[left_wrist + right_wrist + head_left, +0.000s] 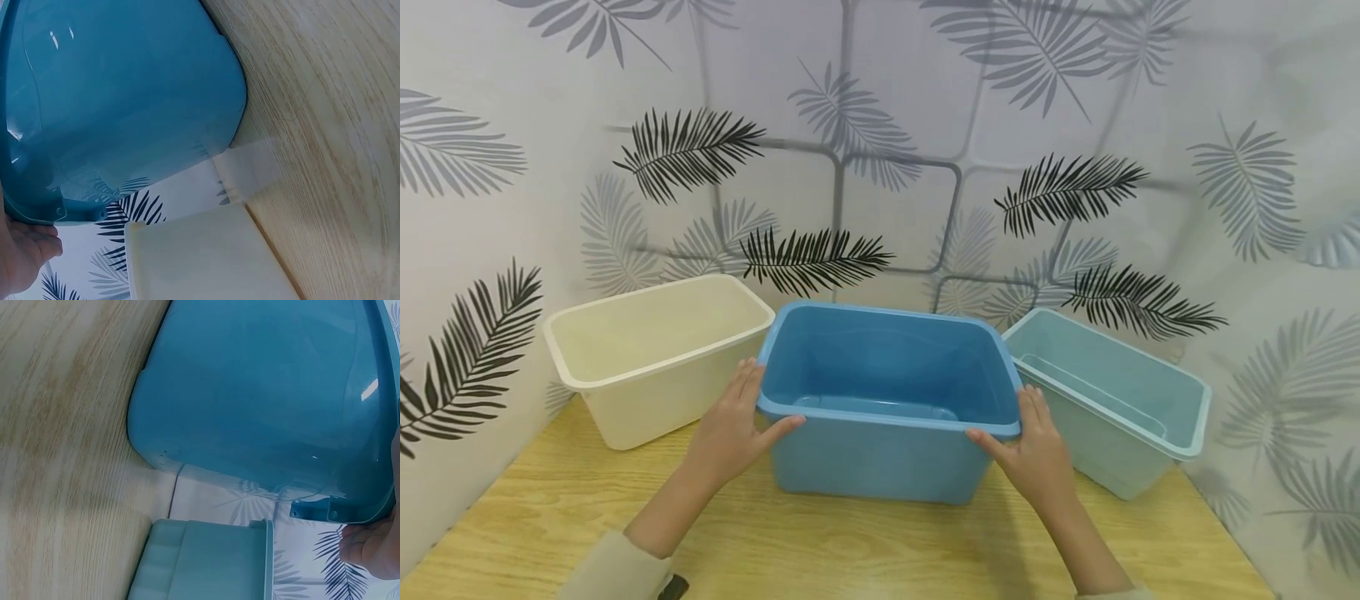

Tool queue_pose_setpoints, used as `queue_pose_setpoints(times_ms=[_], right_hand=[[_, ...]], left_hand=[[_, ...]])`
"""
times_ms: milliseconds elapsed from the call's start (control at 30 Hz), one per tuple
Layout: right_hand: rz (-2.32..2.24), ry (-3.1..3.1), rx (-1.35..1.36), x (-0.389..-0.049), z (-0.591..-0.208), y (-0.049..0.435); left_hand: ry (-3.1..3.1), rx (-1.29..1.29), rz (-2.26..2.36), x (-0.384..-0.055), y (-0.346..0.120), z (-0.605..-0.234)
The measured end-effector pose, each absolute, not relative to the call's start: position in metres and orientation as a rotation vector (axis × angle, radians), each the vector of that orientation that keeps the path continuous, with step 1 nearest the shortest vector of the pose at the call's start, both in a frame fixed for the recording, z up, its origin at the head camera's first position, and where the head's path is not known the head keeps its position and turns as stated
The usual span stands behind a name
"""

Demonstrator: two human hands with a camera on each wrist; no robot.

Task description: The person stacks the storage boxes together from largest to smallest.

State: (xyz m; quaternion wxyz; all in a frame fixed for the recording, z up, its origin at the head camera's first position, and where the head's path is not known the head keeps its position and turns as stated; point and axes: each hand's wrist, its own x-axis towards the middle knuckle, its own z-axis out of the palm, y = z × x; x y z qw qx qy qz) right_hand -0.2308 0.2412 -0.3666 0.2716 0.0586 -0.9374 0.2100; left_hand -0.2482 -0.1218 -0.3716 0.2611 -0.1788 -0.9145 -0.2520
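Bin (872,462) of blue plastic is being held upright at the middle of the wooden table (827,554), its base apparently being borne by the tabletop. Both hands are being used, set well apart: one end of the rim is being gripped by the left hand (730,433), the other end by the right hand (1037,454), with each thumb being laid over the near edge. From this, the taking of hold is being judged as done, and release as not yet made; whether any repositioning is being left over cannot be told. Farther out, the blue one is being flanked by a cream bin (662,410) on the left and a pale teal bin (1097,450) on the right. Gaps beside it are being shown in the wrist views, though sideways room is being narrowed by these neighbours. Behind everything, the way back is being closed off by a leaf-patterned wall (917,92).
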Motion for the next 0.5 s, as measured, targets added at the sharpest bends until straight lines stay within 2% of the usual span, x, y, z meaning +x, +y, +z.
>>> queue_pose_setpoints(times_ms=[500], right_hand=[[0.541, -2.535, 0.156, -0.2247, -0.3667, 0.2398]], left_hand=[[-2.474, -0.464, -0.667, -0.2408, -0.1225, -0.372]])
